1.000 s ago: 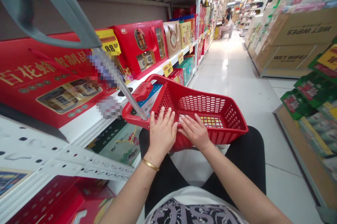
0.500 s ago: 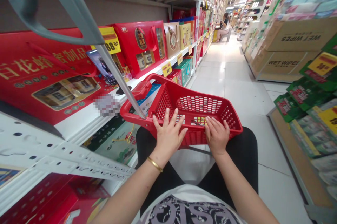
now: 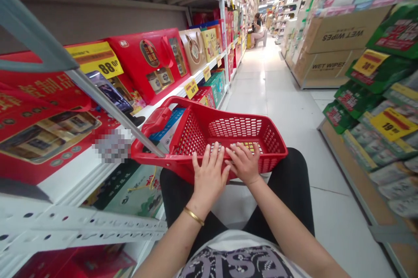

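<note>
A red plastic shopping basket point(image 3: 191, 139) with mesh walls sits low in front of me, its long grey pull handle point(image 3: 111, 115) slanting up to the upper left. My left hand point(image 3: 209, 178), with a gold bangle point(image 3: 193, 216) on the wrist, lies on the near rim with its fingers spread over the edge. My right hand point(image 3: 243, 162) rests on the same rim, close beside the left. A small yellow-labelled item point(image 3: 248, 146) shows through the basket's bottom, but I cannot tell what it is.
Shelves of red gift boxes with yellow 88 price tags point(image 3: 94, 60) run along the left above a perforated white shelf upright point(image 3: 81, 226). Green packs and WET WIPES cartons point(image 3: 333, 34) stand on the right. A tiled aisle stretches ahead, with a seated person point(image 3: 257, 30) far down it.
My right hand has slid left along the rim, closer to my left hand. The basket and shelves sit further left in the view than before.
</note>
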`<state>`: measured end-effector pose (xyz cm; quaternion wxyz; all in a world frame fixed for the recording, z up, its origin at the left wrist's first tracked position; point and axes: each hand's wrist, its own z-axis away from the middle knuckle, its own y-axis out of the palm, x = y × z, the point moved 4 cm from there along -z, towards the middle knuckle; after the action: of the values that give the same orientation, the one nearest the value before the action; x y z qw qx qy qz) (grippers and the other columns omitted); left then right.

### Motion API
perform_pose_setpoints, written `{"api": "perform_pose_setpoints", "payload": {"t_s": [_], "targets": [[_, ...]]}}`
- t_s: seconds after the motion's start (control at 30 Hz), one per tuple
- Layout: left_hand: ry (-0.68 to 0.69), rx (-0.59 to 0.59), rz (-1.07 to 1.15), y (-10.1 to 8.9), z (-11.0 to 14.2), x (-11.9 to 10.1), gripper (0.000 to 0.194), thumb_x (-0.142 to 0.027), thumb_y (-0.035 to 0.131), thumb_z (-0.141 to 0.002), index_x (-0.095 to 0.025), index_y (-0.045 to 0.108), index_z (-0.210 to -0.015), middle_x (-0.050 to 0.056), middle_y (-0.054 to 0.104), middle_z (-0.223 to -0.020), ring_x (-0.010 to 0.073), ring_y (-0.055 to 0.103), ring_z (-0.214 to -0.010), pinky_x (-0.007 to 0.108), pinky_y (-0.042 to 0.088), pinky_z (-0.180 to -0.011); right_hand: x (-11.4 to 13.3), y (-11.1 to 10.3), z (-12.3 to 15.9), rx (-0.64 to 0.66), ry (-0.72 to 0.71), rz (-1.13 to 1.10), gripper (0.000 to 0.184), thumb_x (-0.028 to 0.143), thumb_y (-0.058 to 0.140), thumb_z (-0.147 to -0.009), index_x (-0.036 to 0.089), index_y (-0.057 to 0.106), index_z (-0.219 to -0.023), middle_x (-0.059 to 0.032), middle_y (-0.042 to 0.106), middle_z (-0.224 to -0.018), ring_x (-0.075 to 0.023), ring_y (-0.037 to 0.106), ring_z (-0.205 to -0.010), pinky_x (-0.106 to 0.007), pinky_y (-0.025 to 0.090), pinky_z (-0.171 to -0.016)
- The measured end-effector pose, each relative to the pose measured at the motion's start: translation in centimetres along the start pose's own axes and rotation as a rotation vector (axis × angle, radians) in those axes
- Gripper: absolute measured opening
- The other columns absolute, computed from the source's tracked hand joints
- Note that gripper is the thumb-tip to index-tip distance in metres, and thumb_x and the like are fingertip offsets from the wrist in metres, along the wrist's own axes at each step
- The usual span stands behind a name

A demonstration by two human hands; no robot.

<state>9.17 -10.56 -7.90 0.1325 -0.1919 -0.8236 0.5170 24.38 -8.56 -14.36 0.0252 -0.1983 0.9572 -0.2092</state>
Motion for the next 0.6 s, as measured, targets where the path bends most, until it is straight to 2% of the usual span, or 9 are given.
{"api": "perform_pose_setpoints", "payload": {"t_s": [0.13,0.27,0.37,0.47,0.53,0.6], "targets": [[-0.004,-0.004,-0.001,0.0,0.0,-0.2,0.057,-0.047,0.040,-0.106,-0.027,0.039,-0.159,0.006,0.029,-0.167,0.0297,0.027,-0.156,0.064,0.001,-0.126,0.4,0.4,-0.1,-0.015,-0.064,0.010,0.041,0.045,0.067,-0.096,0.030,0.063,-0.134,-0.0044,0.074,-0.127,-0.0209,0.065,-0.125,-0.052,0.013,-0.129],[0.003,-0.009,-0.005,0.2,0.1,-0.1,0.056,-0.045,0.041,-0.106,-0.028,0.038,-0.159,0.006,0.030,-0.167,0.0297,0.028,-0.155,0.064,0.002,-0.126,-0.7,-0.4,0.2,0.028,-0.091,0.015,0.038,0.037,0.067,-0.097,0.031,0.062,-0.135,-0.0033,0.074,-0.127,-0.0203,0.065,-0.126,-0.055,0.011,-0.129],[0.007,-0.003,0.005,0.2,0.1,0.0,0.055,-0.044,0.039,-0.106,-0.028,0.038,-0.159,0.006,0.029,-0.167,0.0282,0.029,-0.155,0.063,0.001,-0.126,-3.1,-2.0,1.1,0.023,0.000,0.029,0.032,0.028,0.067,-0.096,0.029,0.066,-0.129,-0.0018,0.077,-0.118,-0.0206,0.070,-0.116,-0.058,0.012,-0.128],[0.000,-0.005,0.026,0.1,0.1,-0.1,0.056,-0.047,0.040,-0.106,-0.028,0.039,-0.159,0.006,0.030,-0.167,0.0283,0.029,-0.155,0.063,0.000,-0.126,-4.9,-3.1,1.5,-0.029,0.130,0.027,0.020,0.022,0.067,-0.094,0.027,0.073,-0.112,0.0004,0.079,-0.104,-0.0196,0.073,-0.104,-0.056,0.021,-0.127],[-0.010,-0.006,0.033,0.1,0.0,-0.1,0.057,-0.050,0.041,-0.105,-0.028,0.039,-0.159,0.006,0.030,-0.167,0.0291,0.029,-0.155,0.063,0.000,-0.126,-4.4,-2.9,1.0,-0.054,0.172,-0.004,0.014,0.020,0.067,-0.093,0.026,0.074,-0.105,0.0015,0.079,-0.098,-0.0180,0.074,-0.099,-0.053,0.026,-0.126],[-0.017,-0.005,0.031,0.2,0.0,-0.1,0.057,-0.049,0.040,-0.105,-0.028,0.038,-0.159,0.006,0.029,-0.167,0.0293,0.029,-0.155,0.063,0.000,-0.126,-2.5,-1.9,0.0,-0.039,0.167,-0.049,0.015,0.020,0.067,-0.094,0.026,0.073,-0.106,0.0016,0.079,-0.098,-0.0164,0.073,-0.098,-0.050,0.029,-0.125]]}}
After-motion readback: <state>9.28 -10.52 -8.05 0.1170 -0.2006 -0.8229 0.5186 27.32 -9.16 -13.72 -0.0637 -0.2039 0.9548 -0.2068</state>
